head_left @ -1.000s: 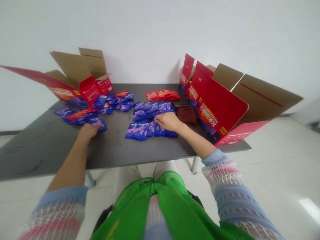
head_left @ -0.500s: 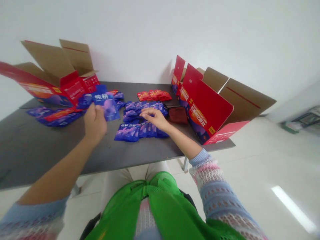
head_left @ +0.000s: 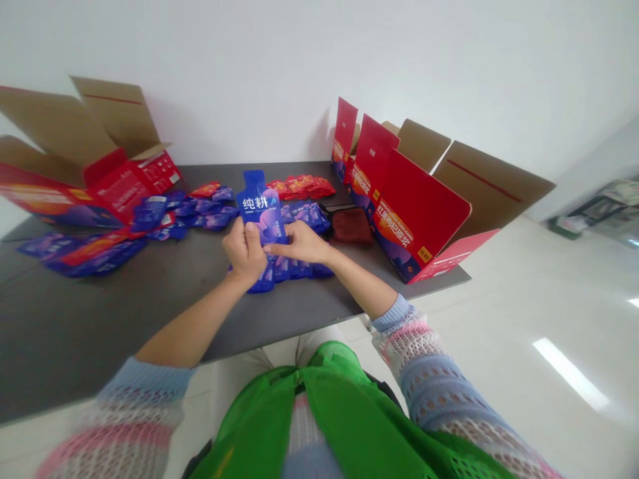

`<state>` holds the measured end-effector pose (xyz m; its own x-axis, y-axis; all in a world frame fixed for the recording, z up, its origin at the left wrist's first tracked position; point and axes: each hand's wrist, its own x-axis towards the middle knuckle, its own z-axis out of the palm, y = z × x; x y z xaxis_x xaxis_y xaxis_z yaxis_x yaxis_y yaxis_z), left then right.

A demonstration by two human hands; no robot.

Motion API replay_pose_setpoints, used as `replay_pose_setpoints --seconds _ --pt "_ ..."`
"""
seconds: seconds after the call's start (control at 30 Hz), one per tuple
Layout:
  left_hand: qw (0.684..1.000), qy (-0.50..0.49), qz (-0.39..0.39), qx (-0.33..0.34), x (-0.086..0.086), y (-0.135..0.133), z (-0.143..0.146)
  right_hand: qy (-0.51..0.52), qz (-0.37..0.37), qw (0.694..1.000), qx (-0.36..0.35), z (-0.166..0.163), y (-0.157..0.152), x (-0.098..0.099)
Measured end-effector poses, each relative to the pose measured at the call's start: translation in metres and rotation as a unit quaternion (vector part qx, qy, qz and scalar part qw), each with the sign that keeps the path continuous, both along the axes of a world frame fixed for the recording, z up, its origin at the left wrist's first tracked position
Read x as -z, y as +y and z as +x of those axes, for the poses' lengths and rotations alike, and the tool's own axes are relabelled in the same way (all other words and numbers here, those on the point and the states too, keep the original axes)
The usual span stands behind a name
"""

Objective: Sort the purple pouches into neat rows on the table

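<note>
A blue pouch (head_left: pixel 262 207) with white lettering and a purple fruit print is held upright above the table. My left hand (head_left: pixel 244 251) is closed on its lower left side, thumb in front. At its lower right edge, my right hand (head_left: pixel 302 243) pinches the same pouch. Below and behind my hands lie rows of blue pouches (head_left: pixel 299 268), partly hidden by them. Red pouches (head_left: pixel 304 186) lie in a row farther back. To the left is a loose heap of blue pouches (head_left: pixel 204 216) with some red among them.
An open red carton (head_left: pixel 120 186) stands at the left, flaps raised. More open red cartons (head_left: pixel 394 219) line the table's right side. A dark brown cloth item (head_left: pixel 352 226) lies beside them. Another pile of pouches (head_left: pixel 82 255) lies at the left on the grey table (head_left: pixel 174 293).
My left hand has brought the blue pouch rightward from the left heap to the middle. My right hand has left the pouch rows and now grips its edge. The view has shifted slightly.
</note>
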<state>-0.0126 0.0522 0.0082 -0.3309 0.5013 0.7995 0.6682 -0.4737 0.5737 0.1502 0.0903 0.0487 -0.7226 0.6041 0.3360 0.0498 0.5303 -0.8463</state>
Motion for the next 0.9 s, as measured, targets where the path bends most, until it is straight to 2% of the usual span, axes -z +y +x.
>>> replay_pose_setpoints --seconds 0.13,0.23,0.33,0.4,0.57,0.7,0.77,0.9 --pt "0.996 -0.016 -0.032 0.085 0.013 0.005 -0.005 -0.003 -0.066 0.998 0.005 0.000 0.004 0.014" --pt "0.981 0.013 -0.108 0.162 0.021 0.005 -0.014 -0.018 -0.074 0.997 -0.003 0.004 0.008 0.025" --pt "0.960 0.054 -0.183 0.206 0.025 0.002 -0.023 -0.043 -0.072 0.996 0.007 0.011 0.010 0.032" --pt "0.952 0.056 -0.210 0.216 0.026 0.000 -0.025 -0.058 -0.082 0.995 0.011 0.015 0.012 0.035" --pt "0.956 0.044 -0.225 0.185 0.026 -0.006 -0.018 -0.056 -0.124 0.991 -0.014 0.020 0.010 0.033" --pt "0.949 0.012 -0.225 0.220 0.025 -0.010 -0.014 -0.050 -0.177 0.983 -0.030 0.020 0.005 0.029" --pt "0.947 -0.020 -0.222 0.233 0.023 -0.011 -0.016 -0.036 -0.179 0.983 -0.015 0.020 0.004 0.026" --pt "0.940 -0.030 -0.238 0.244 0.015 -0.013 -0.023 0.043 -0.121 0.989 0.076 0.023 0.007 0.017"
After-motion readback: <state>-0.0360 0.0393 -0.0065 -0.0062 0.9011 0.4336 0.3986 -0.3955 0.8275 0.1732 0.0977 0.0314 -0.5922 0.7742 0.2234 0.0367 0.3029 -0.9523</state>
